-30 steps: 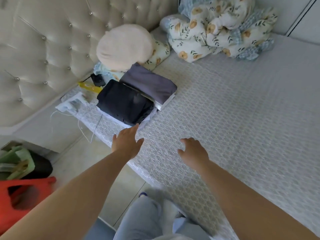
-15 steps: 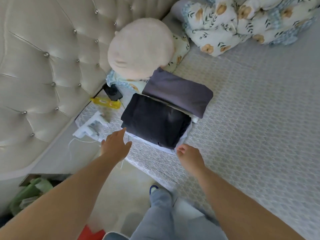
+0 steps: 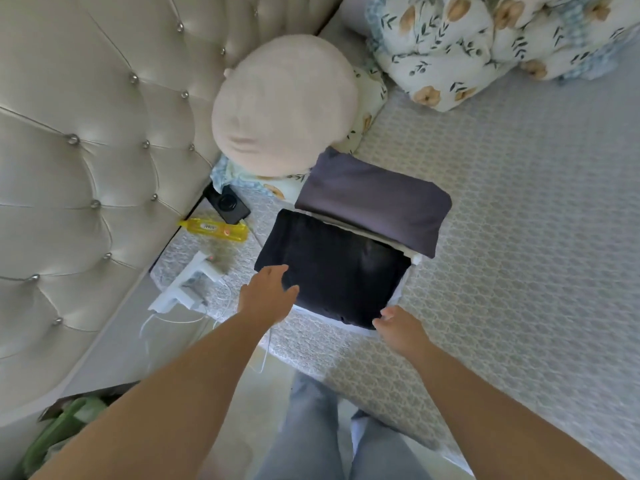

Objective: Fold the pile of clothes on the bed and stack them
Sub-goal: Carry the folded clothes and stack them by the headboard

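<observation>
Against the left edge of the bed (image 3: 519,209) rises a tufted cream headboard (image 3: 86,150), and at the bed's near-left corner lie a white power strip (image 3: 187,285) with its thin cables, a yellow packet (image 3: 216,229) and a small black device (image 3: 228,204) just beyond it. Further along the headboard side, a round cream pillow (image 3: 284,102) leans on a floral pillow (image 3: 367,109). Near the bed's front edge sits the black folded garment (image 3: 332,268), lying on a white layer whose edges show beneath it. The left hand (image 3: 268,294) reaches over that garment's near-left corner, fingers straight and loosely together, fingertips on or just above the dark cloth; contact cannot be told for certain. Touching the far side of the black garment lies the grey folded garment (image 3: 374,200), also on something white. The right hand (image 3: 398,327) is at the black garment's near-right corner, its fingers curled down at the edge of the cloth; whether they actually pinch it is not clear. At the bed's far edge, toward the right, a floral quilt (image 3: 485,46) is bunched in a heap. Below the bed's front edge show the person's grey trousers (image 3: 311,427).
</observation>
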